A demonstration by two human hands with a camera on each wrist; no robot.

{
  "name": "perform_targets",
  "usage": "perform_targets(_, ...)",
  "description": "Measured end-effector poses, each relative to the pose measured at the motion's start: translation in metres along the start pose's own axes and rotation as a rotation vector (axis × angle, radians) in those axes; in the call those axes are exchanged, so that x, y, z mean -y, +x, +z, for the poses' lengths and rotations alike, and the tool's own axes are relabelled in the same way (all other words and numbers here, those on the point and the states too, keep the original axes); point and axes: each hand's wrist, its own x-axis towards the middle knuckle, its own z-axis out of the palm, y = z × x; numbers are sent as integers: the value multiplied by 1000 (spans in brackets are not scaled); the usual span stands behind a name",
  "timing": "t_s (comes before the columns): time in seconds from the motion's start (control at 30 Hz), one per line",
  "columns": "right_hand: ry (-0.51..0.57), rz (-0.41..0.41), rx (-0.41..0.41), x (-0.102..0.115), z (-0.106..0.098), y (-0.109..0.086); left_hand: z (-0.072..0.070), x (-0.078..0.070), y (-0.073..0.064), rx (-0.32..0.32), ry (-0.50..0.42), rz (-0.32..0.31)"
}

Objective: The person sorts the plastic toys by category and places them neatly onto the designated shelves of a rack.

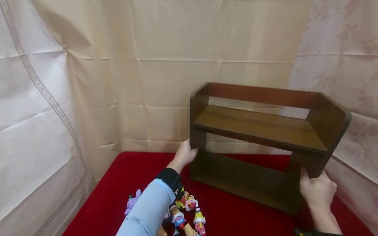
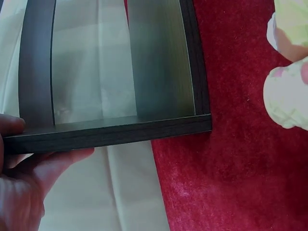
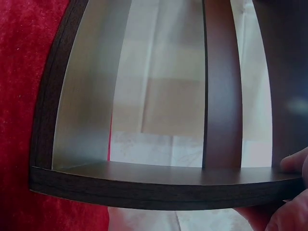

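A dark brown two-tier wooden shelf [image 1: 257, 124] stands at the right half of the table, turned a little at an angle. My left hand [image 1: 184, 153] grips the edge of its left side panel, below the upper board. On the opposite side panel my right hand [image 1: 319, 189] holds the edge, thumb on the inner face. In the left wrist view the thumb and fingers of the left hand [image 2: 29, 178] lie on both sides of the panel edge. The right wrist view shows the right hand [image 3: 291, 207] round the other panel, partly cut off by the frame.
Red cloth covers the table [image 1: 236, 213]. Several small toy figures, including a purple one [image 1: 132, 202] and a yellow-topped one [image 1: 199, 219], lie at the front, partly behind my left sleeve. Beige curtains [image 1: 177, 75] hang behind the table and at both sides.
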Motion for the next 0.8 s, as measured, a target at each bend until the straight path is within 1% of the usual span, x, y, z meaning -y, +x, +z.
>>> perform_targets(0.17,2,12,0,3,2,-4,-1,4,-3,-8,7,15)
perform_targets(0.33,19,-36,-19,4,3,-4,-1,7,-6,-31,-10,31)
perform_targets(0.43,27,-59,-30,3,4,-2,-2,8,-5,-29,3,39)
perform_targets(0.57,23,-71,-21,4,6,2,-5,9,-2,-37,14,40)
perform_targets(0.7,36,-105,-15,5,9,5,-8,10,-1,-56,3,42)
perform_targets(0.8,47,-124,-25,5,11,8,-11,10,-1,-56,-3,43)
